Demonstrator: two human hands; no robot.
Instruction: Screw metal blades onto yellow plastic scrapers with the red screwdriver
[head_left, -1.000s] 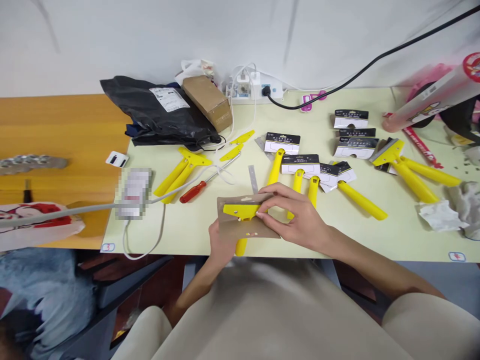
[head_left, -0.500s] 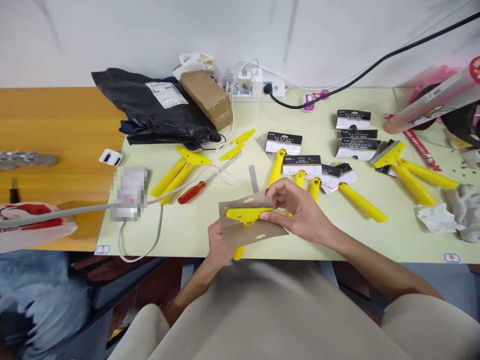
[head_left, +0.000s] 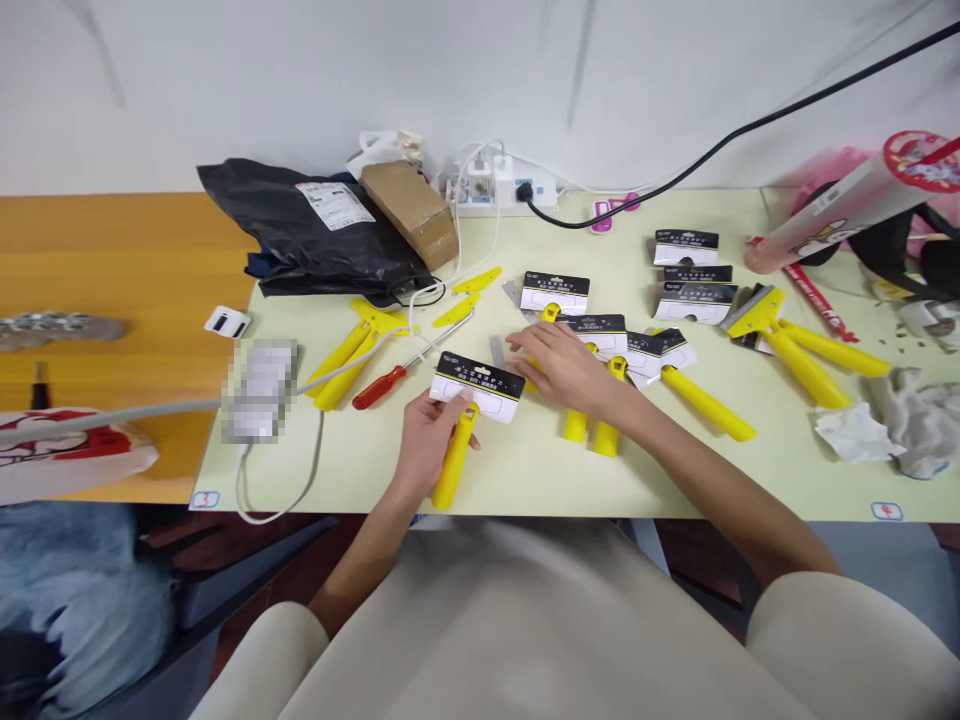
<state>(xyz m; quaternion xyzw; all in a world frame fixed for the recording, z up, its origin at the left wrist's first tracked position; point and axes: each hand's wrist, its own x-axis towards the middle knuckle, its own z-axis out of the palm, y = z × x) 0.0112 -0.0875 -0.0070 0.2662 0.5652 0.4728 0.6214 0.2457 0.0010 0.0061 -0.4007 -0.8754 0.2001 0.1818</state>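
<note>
The left hand [head_left: 427, 435] pinches a black-and-white card [head_left: 480, 385] and the yellow handle [head_left: 452, 465] joined to it, its thumb lying across the card's printed face; the card sits just beyond the fingertips, and the handle slants down beside the palm toward the near edge of the surface [head_left: 360, 470]. The right hand [head_left: 566, 365] is palm down with fingers loosely bent and slightly parted, above another yellow handle [head_left: 551, 312]; whether it touches that one cannot be told. Just off its fingertips lies a flat metal blade [head_left: 496, 352]. Nearer the body than the right hand are two more handles, and to its right a further carded handle [head_left: 709, 402]. Left of the left hand lies a red screwdriver [head_left: 382, 387].
</note>
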